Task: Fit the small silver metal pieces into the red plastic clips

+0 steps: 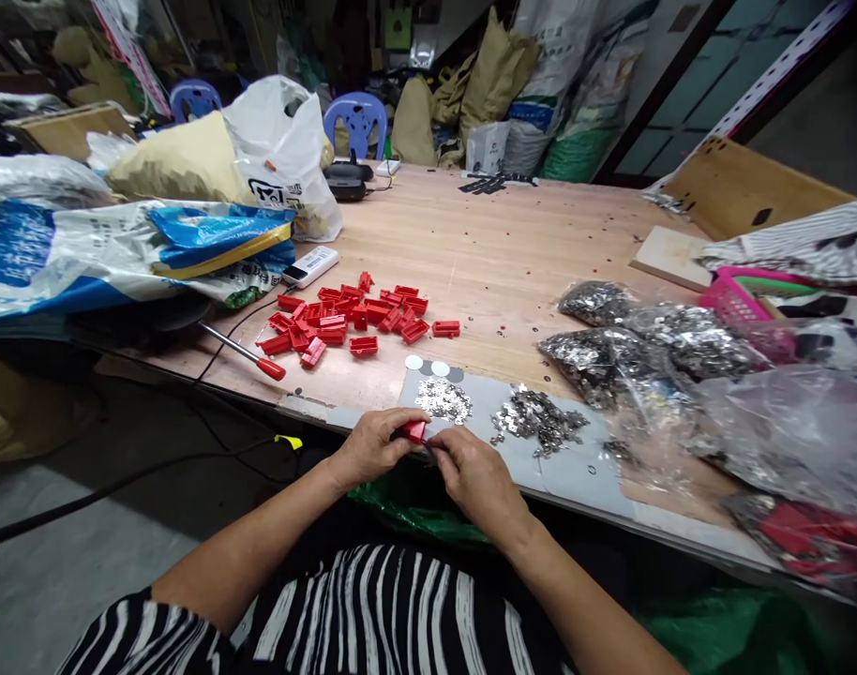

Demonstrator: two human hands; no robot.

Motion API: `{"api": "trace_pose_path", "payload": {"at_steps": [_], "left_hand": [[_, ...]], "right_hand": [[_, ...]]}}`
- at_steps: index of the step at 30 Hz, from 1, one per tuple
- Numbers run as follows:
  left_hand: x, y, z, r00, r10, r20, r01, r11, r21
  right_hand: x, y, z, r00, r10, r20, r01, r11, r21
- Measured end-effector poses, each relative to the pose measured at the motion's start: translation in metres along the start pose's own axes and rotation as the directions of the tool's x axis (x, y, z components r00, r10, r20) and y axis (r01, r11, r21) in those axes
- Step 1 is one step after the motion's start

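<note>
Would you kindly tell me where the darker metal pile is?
In the head view, the darker pile lies on the grey mat, right of the brighter pile and beyond the right hand.

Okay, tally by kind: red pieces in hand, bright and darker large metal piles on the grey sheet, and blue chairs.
Red piece in the left hand: 1
Bright metal pile on the grey sheet: 1
Darker metal pile: 1
Blue chairs: 2
Total: 5
</note>
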State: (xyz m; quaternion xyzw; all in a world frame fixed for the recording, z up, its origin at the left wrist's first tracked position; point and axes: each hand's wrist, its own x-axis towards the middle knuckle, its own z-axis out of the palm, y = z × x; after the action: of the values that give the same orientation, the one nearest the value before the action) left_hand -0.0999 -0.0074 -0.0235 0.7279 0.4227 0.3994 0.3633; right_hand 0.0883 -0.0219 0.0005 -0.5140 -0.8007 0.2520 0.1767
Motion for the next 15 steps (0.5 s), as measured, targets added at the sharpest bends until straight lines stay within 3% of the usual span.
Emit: {"api": "trace_pose_path", "payload": {"at_steps": [5,10,13,15], "left_hand": [[0.002,0.002,-0.001,0.998,-0.049,0.026,0.049,0.999,-0.023],[-0.003,0.017,0.000,0.995,-0.084,-0.056,0.079,0.993,-0.091],[-0.008,0.024,0.005,0.962,-0.239,-0.130,0.195,0.939,-0.285],[-0.008,0.022,0.011,0.934,-0.327,-0.144,0.217,0.839,-0.498]], "right_hand": [[-0.001,-0.005,0.003,1.000,0.013,-0.008,-0.014,0.998,-0.053],[-0.007,0.005,0.000,0.995,-0.063,-0.080,0.070,0.994,0.082],[-0.009,0.023,0.000,0.980,-0.111,-0.165,0.144,0.968,0.207],[-0.008,0.038,0.003,0.978,-0.094,-0.188,0.140,0.960,0.245]]}}
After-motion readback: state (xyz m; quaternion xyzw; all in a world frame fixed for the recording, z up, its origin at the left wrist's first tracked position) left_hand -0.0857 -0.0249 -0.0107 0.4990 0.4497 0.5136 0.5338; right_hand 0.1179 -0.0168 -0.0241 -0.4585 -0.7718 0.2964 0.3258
